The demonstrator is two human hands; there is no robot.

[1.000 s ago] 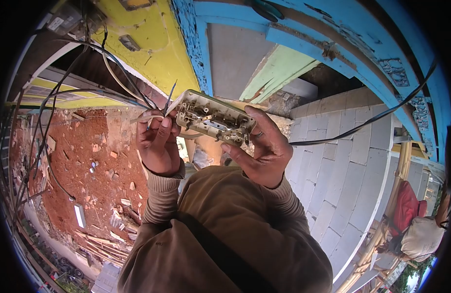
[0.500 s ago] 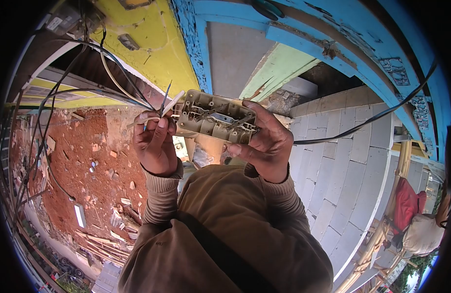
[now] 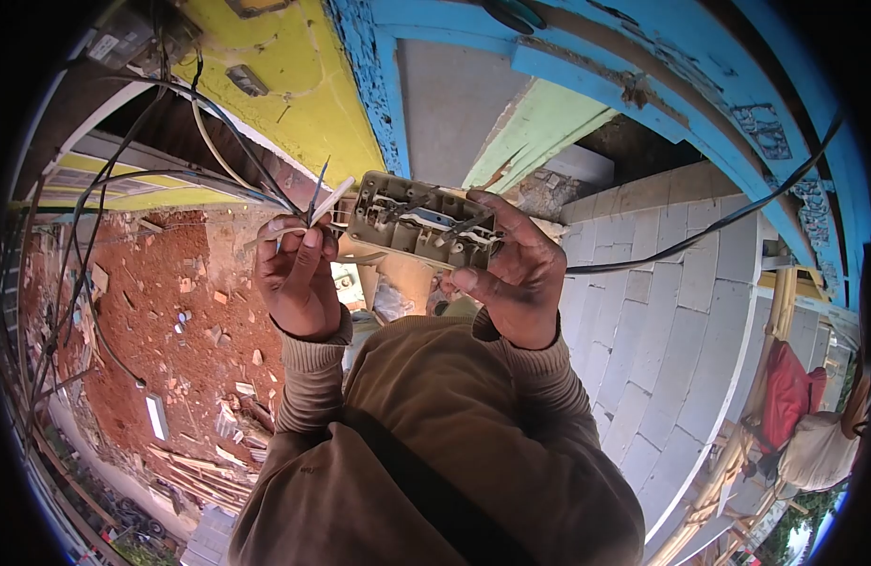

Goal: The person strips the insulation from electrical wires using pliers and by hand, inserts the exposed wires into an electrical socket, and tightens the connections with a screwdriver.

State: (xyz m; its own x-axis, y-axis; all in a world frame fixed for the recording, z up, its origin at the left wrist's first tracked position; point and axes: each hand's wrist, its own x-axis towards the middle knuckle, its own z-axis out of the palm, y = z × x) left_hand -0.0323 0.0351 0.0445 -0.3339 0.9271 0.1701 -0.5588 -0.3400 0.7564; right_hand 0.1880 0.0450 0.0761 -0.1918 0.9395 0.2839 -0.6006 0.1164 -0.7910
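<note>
My right hand [image 3: 522,269] grips one end of an opened power strip [image 3: 421,228], fingers on its far edge and thumb on the near edge. Its inside faces me, showing metal contact strips and screw posts in a dull beige housing. At the strip's other end, my left hand [image 3: 301,278] pinches several electrical wires [image 3: 330,203] between thumb and fingertips. Pale and dark wire ends stick up past those fingers. A thin wire runs from there to the housing; how it is fixed inside is too small to tell.
Black cables [image 3: 77,226] hang at the left. Another black cable [image 3: 709,243] runs rightward from behind my right hand. Grey blocks [image 3: 657,311] lie at right, reddish soil with debris [image 3: 162,302] at left. A blue wooden frame [image 3: 568,66] and yellow wall [image 3: 294,85] stand ahead.
The power strip has tilted slightly in my right hand, and the right thumb has shifted a little along its near edge. My left hand keeps its pinch on the wires.
</note>
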